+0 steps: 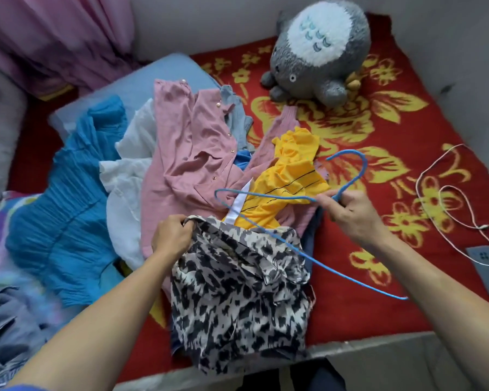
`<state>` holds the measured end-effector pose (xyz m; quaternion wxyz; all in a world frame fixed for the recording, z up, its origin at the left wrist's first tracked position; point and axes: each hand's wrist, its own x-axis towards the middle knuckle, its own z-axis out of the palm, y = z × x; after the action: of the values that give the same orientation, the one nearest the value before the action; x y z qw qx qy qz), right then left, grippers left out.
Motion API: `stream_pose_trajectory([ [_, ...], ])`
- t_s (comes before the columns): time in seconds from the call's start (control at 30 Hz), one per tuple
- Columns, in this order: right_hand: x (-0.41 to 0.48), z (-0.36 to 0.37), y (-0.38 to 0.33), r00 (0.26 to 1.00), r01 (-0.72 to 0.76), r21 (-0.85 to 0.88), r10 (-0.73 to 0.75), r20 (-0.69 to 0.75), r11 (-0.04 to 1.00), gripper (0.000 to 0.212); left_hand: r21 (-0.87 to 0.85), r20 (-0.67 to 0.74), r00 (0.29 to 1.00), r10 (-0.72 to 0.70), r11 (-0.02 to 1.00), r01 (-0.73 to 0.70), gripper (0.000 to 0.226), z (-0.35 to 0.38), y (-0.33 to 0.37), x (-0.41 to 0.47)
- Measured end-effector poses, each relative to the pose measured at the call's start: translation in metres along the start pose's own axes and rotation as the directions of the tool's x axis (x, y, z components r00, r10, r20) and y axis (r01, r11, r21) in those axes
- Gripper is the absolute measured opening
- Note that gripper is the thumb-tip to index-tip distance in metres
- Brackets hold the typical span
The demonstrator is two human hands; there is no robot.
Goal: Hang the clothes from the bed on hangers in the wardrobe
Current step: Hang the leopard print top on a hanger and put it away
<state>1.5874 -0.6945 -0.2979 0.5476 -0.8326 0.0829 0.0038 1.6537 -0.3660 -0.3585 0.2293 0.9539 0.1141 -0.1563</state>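
Our left hand [171,235] bunches the collar of the black-and-white patterned garment [237,294] at six o'clock on the bed [378,311]. Our right hand [350,213] pinches the neck of the blue hanger [280,197], at three o'clock from the clothes pile [187,153].

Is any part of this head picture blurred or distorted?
Head view: soft even light, no glare; the blue pleated garment and left edge smear with blur; the wide lens bends the bed's edges; the blue wire hanger stays fairly sharp.
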Motion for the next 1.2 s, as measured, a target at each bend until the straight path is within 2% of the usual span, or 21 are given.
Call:
stream_pose_trajectory([
  [0.07, -0.007, 0.006, -0.009, 0.978, -0.035, 0.056, 0.022, 0.206, 0.998, 0.026, -0.02, -0.011, 1.0, 0.008, 1.0, -0.009, 0.031, -0.006, 0.002, 0.0],
  [0.1, -0.009, 0.009, -0.007, 0.967, -0.031, 0.028, 0.023, 0.255, 0.999, 0.025, -0.031, -0.02, 1.0, 0.016, 0.999, -0.017, 0.031, -0.01, 0.003, -0.001],
  [0.2, -0.007, 0.025, 0.017, 0.969, -0.019, -0.176, 0.062, 0.24, 0.984, 0.021, -0.045, -0.059, 0.993, 0.099, 0.994, -0.102, 0.035, -0.019, 0.008, -0.012],
  [0.27, -0.003, 0.048, 0.028, 0.973, -0.011, -0.275, 0.074, 0.219, 0.961, 0.021, -0.06, -0.058, 0.975, 0.217, 0.974, -0.22, 0.035, -0.021, 0.014, -0.025],
  [0.33, -0.001, 0.078, 0.028, 0.959, -0.024, -0.296, 0.106, 0.264, 0.955, 0.022, -0.087, -0.032, 0.934, 0.356, 0.93, -0.358, 0.03, -0.021, 0.021, -0.041],
  [0.4, -0.002, 0.106, 0.021, 0.918, -0.142, -0.101, 0.169, 0.36, 0.985, 0.019, -0.077, 0.003, 0.881, 0.474, 0.878, -0.472, 0.028, -0.022, 0.023, -0.056],
  [0.47, -0.005, 0.124, 0.012, 0.892, -0.247, 0.092, 0.189, 0.411, 0.965, 0.015, -0.007, 0.035, 0.834, 0.551, 0.834, -0.551, 0.028, -0.027, 0.016, -0.062],
  [0.53, -0.006, 0.128, 0.008, 0.892, -0.251, 0.163, 0.163, 0.422, 0.954, 0.016, 0.14, 0.065, 0.815, 0.575, 0.804, -0.578, 0.019, -0.037, 0.004, -0.06],
  [0.6, -0.005, 0.123, 0.003, 0.891, -0.236, 0.19, 0.134, 0.433, 0.953, 0.025, 0.225, 0.113, 0.838, 0.534, 0.807, -0.546, 0.016, -0.048, 0.0, -0.06],
  [0.67, -0.002, 0.115, -0.006, 0.89, -0.247, 0.229, 0.127, 0.437, 0.942, 0.027, 0.205, 0.14, 0.883, 0.448, 0.859, -0.468, 0.025, -0.05, 0.005, -0.066],
  [0.77, 0.003, 0.106, -0.012, 0.917, -0.199, 0.253, 0.089, 0.389, 0.947, 0.002, 0.105, 0.099, 0.914, 0.393, 0.909, -0.402, 0.031, -0.05, 0.013, -0.075],
  [0.83, 0.007, 0.102, 0.0, 0.956, -0.151, 0.132, 0.111, 0.271, 0.98, 0.033, 0.031, 0.048, 0.932, 0.36, 0.932, -0.362, 0.033, -0.054, 0.012, -0.078],
  [0.87, 0.005, 0.098, 0.009, 0.976, -0.148, 0.041, 0.139, 0.169, 0.988, 0.041, 0.008, 0.013, 0.937, 0.349, 0.937, -0.349, 0.031, -0.059, 0.01, -0.077],
  [0.93, -0.005, 0.093, 0.026, 0.984, -0.177, -0.119, 0.177, -0.017, 0.977, 0.033, -0.056, -0.049, 0.943, 0.329, 0.942, -0.332, 0.027, -0.073, 0.006, -0.076],
  [0.97, -0.012, 0.094, 0.034, 0.977, -0.214, -0.181, 0.209, -0.047, 0.96, 0.028, -0.102, -0.061, 0.946, 0.319, 0.94, -0.324, 0.026, -0.081, 0.005, -0.078],
  [1.0, -0.018, 0.098, 0.038, 0.966, -0.252, -0.241, 0.257, -0.011, 0.937, 0.029, -0.148, -0.063, 0.947, 0.316, 0.935, -0.322, 0.027, -0.09, 0.006, -0.08],
  [1.03, -0.024, 0.108, 0.042, 0.953, -0.264, -0.305, 0.296, 0.064, 0.915, 0.04, -0.202, -0.06, 0.946, 0.318, 0.925, -0.323, 0.028, -0.098, 0.007, -0.083],
  [1.1, -0.031, 0.133, 0.043, 0.921, -0.212, -0.385, 0.315, 0.228, 0.898, 0.077, -0.335, -0.044, 0.941, 0.336, 0.882, -0.331, 0.027, -0.112, 0.013, -0.09],
  [1.17, -0.028, 0.16, 0.032, 0.933, -0.168, -0.369, 0.268, 0.24, 0.914, 0.096, -0.479, -0.031, 0.933, 0.358, 0.814, -0.328, 0.024, -0.123, 0.022, -0.099],
  [1.2, -0.024, 0.171, 0.022, 0.952, -0.155, -0.341, 0.232, 0.198, 0.927, 0.094, -0.53, -0.021, 0.928, 0.372, 0.783, -0.326, 0.026, -0.129, 0.026, -0.105],
])
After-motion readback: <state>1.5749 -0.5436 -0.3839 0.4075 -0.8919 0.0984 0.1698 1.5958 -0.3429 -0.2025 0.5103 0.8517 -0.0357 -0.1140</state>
